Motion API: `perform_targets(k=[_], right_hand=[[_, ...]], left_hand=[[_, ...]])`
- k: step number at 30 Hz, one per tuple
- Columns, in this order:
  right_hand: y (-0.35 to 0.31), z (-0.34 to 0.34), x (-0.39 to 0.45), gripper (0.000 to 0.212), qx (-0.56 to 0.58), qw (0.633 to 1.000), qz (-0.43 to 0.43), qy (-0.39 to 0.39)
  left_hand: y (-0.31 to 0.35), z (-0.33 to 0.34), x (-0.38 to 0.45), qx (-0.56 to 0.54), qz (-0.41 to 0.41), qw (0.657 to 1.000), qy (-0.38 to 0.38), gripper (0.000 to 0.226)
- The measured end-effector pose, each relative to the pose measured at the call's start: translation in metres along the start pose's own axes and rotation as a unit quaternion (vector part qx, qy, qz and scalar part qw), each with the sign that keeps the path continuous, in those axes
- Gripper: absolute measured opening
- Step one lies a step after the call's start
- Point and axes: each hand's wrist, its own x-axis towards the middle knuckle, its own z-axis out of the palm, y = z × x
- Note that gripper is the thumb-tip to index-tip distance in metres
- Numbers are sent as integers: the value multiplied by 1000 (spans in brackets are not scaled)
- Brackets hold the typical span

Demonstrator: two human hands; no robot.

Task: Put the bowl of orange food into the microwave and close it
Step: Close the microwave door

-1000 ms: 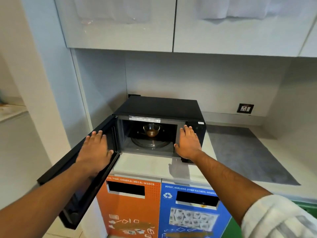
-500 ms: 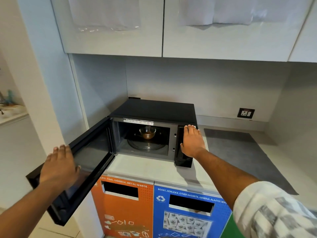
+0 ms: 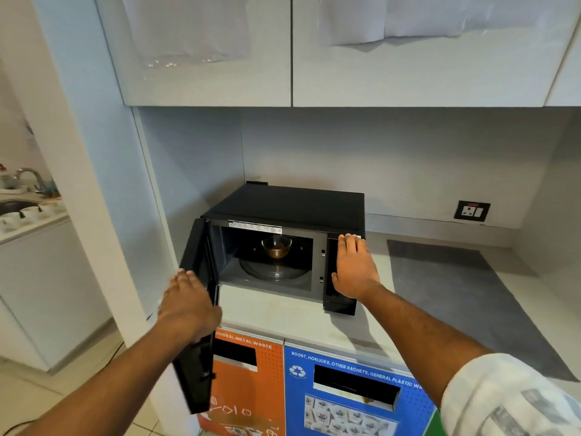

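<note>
A black microwave point(image 3: 292, 204) stands on the light counter. Inside, on the glass turntable point(image 3: 276, 272), sits a clear glass bowl of orange food point(image 3: 276, 247). The microwave door point(image 3: 196, 309) is hinged on the left and stands roughly edge-on toward me, partly swung in. My left hand point(image 3: 188, 306) lies flat against the door's outer face, fingers together, holding nothing. My right hand point(image 3: 353, 269) rests flat on the control panel at the microwave's right front, fingers extended.
Below the counter are an orange waste bin front point(image 3: 248, 388) and a blue one point(image 3: 352, 401). A grey mat point(image 3: 456, 294) lies to the right. A wall socket point(image 3: 471, 211) is behind. Upper cabinets point(image 3: 292, 48) hang overhead. A sink counter point(image 3: 28, 212) is far left.
My left hand has pushed the door from wide open to about halfway shut. My right hand has stayed on the microwave's right front. The view has pulled back.
</note>
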Motion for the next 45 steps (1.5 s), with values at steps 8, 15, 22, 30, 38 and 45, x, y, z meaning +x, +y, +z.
perform_targets(k=[8, 15, 22, 30, 38, 45], right_hand=[[9, 10, 8, 91, 16, 1000, -14, 20], [11, 10, 8, 89, 40, 998, -16, 37], [9, 6, 8, 98, 62, 995, -9, 82], [-3, 2, 13, 111, 101, 986, 40, 124], [-11, -7, 36, 66, 66, 984, 116, 117], [-17, -15, 50, 61, 59, 981, 140, 117]], left_hand=[[86, -2, 7, -59, 34, 997, -27, 86], [123, 9, 30, -71, 112, 991, -22, 86], [151, 10, 66, -61, 187, 980, -34, 75], [179, 11, 114, -53, 262, 963, -33, 66], [193, 21, 150, -84, 307, 948, -6, 65], [198, 26, 168, -91, 324, 942, 6, 66]])
